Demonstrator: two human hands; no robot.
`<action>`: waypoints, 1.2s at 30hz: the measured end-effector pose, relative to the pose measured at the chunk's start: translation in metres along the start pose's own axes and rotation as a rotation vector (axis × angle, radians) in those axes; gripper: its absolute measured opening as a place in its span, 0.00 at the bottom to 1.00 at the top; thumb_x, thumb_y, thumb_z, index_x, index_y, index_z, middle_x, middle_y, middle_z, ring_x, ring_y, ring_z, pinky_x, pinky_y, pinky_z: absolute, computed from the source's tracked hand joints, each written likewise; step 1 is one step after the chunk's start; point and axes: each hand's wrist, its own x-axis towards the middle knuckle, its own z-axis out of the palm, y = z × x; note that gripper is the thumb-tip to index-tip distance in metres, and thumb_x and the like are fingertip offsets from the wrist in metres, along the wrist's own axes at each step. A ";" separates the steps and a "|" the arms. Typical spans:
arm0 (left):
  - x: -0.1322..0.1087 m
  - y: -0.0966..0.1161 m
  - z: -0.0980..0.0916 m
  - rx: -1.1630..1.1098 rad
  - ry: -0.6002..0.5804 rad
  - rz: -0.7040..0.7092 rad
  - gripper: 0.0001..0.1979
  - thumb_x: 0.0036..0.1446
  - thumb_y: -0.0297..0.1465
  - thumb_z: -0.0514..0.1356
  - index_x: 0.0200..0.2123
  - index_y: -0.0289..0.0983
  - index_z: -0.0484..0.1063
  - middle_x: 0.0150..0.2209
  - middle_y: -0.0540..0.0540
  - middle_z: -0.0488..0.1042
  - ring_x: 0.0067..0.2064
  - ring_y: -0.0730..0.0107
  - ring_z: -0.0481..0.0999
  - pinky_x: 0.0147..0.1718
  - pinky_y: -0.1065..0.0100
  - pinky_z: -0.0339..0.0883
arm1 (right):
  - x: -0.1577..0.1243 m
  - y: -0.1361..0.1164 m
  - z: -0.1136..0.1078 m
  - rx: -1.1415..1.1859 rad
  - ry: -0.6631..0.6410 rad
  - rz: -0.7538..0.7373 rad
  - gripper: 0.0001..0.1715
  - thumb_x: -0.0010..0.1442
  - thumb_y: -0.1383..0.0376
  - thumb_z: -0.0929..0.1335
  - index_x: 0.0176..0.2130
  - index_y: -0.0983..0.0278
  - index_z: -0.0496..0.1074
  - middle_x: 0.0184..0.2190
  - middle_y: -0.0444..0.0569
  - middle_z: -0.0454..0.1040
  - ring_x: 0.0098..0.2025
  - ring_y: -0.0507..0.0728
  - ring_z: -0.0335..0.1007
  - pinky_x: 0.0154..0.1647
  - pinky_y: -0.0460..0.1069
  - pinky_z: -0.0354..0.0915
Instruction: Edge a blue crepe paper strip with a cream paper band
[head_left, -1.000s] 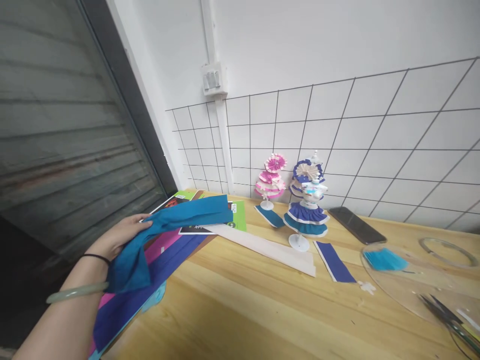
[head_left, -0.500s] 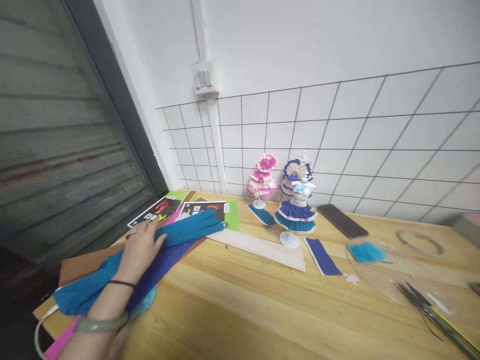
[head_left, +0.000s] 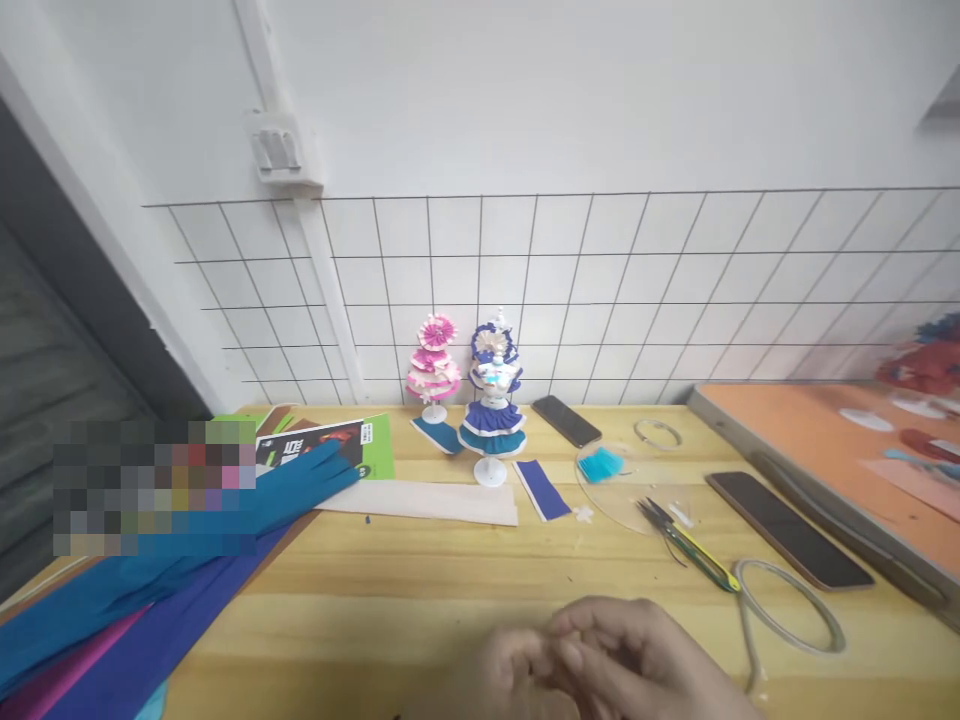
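Note:
At the bottom edge of the head view, my left hand (head_left: pixel 499 675) and my right hand (head_left: pixel 641 650) meet, fingertips together. The fingers of both are curled closed; whatever may be between them is hidden, and the left is blurred. Beyond them stands a small figure in a blue and teal ruffled paper skirt (head_left: pixel 493 430) on a white round base. A pink ruffled paper figure (head_left: pixel 433 365) and a dark blue one with a cream rosette (head_left: pixel 493 342) are behind it. Closest on the right are scissors (head_left: pixel 686 545) with yellow and green handles.
Teal crepe paper (head_left: pixel 277 495) lies over purple paper (head_left: pixel 195 605) at the left. A cream strip (head_left: pixel 435 500), a purple strip (head_left: pixel 541 490) and teal pieces (head_left: pixel 600 464) on a clear disc lie mid-table. Two phones (head_left: pixel 566 420), a cable (head_left: pixel 795 610) and an orange-topped surface (head_left: pixel 810 450) are rightward.
My left hand has left the teal crepe paper and come to the bottom centre. My right hand has come into view against it. The view has turned right.

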 end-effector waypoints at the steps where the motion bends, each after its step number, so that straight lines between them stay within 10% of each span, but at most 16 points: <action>1: 0.002 0.000 -0.001 0.000 -0.004 -0.012 0.21 0.45 0.50 0.59 0.28 0.36 0.73 0.30 0.46 0.72 0.35 0.65 0.71 0.36 0.66 0.62 | 0.003 -0.005 0.000 0.034 0.017 0.000 0.19 0.55 0.51 0.63 0.33 0.63 0.72 0.21 0.46 0.72 0.25 0.54 0.68 0.28 0.47 0.64; 17: 0.016 -0.024 -0.020 -0.235 -0.164 -0.007 0.23 0.37 0.47 0.66 0.32 0.36 0.72 0.30 0.45 0.71 0.33 0.64 0.70 0.31 0.68 0.60 | 0.031 -0.002 0.012 0.076 0.091 -0.095 0.08 0.57 0.64 0.64 0.33 0.64 0.71 0.21 0.42 0.71 0.25 0.51 0.70 0.25 0.43 0.63; 24: 0.008 -0.036 -0.041 -0.374 0.009 0.080 0.18 0.42 0.41 0.66 0.33 0.39 0.65 0.22 0.55 0.66 0.16 0.86 0.56 0.15 0.80 0.49 | 0.033 0.002 0.004 0.043 0.077 -0.047 0.15 0.55 0.61 0.67 0.43 0.61 0.70 0.32 0.43 0.70 0.28 0.48 0.65 0.26 0.42 0.59; 36: -0.013 -0.018 -0.090 0.262 0.125 -0.026 0.28 0.38 0.35 0.67 0.45 0.38 0.65 0.22 0.55 0.66 0.23 0.76 0.64 0.21 0.74 0.54 | -0.018 0.057 -0.044 0.407 -0.105 0.176 0.21 0.44 0.59 0.74 0.39 0.63 0.73 0.19 0.36 0.62 0.19 0.44 0.53 0.19 0.40 0.49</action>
